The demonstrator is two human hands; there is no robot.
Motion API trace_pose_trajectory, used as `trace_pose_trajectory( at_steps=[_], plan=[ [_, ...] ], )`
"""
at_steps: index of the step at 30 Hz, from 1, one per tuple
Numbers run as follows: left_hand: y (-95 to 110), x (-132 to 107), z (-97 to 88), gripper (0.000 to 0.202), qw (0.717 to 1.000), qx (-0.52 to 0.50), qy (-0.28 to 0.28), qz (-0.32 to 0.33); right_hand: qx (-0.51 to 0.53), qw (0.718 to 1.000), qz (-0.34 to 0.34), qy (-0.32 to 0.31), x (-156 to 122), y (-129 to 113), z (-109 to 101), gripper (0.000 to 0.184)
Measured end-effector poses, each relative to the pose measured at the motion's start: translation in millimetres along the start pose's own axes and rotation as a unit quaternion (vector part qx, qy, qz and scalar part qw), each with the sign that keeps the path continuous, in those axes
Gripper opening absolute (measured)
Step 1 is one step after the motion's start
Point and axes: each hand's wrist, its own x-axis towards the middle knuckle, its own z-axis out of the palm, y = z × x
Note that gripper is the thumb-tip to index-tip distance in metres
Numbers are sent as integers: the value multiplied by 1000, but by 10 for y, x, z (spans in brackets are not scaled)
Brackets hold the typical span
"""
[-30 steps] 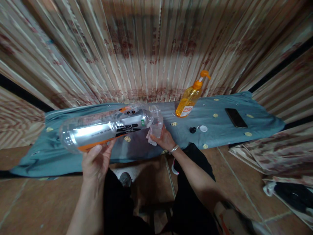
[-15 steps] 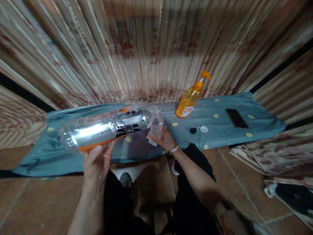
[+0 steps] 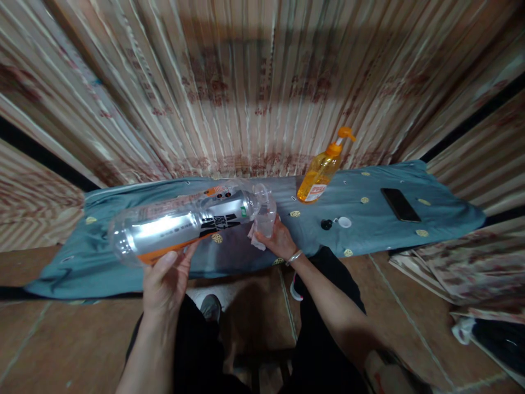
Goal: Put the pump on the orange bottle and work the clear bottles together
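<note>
Above the near edge of the blue cloth (image 3: 369,219), the left hand (image 3: 166,276) cups the big clear bottle (image 3: 184,224) from below, holding it level so its neck meets the small clear container (image 3: 266,210). The right hand (image 3: 279,241) grips that container together with a white tissue (image 3: 257,241).

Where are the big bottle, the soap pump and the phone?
big bottle (image 3: 172,227), head view, silver label on its body.
soap pump (image 3: 315,180), head view, yellow body.
phone (image 3: 401,204), head view, middle of dark screen.
</note>
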Motion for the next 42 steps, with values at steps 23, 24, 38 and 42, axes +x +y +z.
trace_pose_trajectory(
  at_steps=[23,24,38,42],
  plan=[
    [2,-37,-17,43,1000,20,-8,16,-3,1000,3,19,-13,1,15,69],
    [4,-39,-11,41,1000,20,-7,17,-1,1000,4,19,-11,-4,13,71],
    [17,-54,11,41,1000,22,-18,13,-1,1000,0,10,-6,-8,-4,73],
    [14,-59,34,38,1000,11,-6,19,-3,1000,-3,13,-8,-10,-5,73]
  ],
)
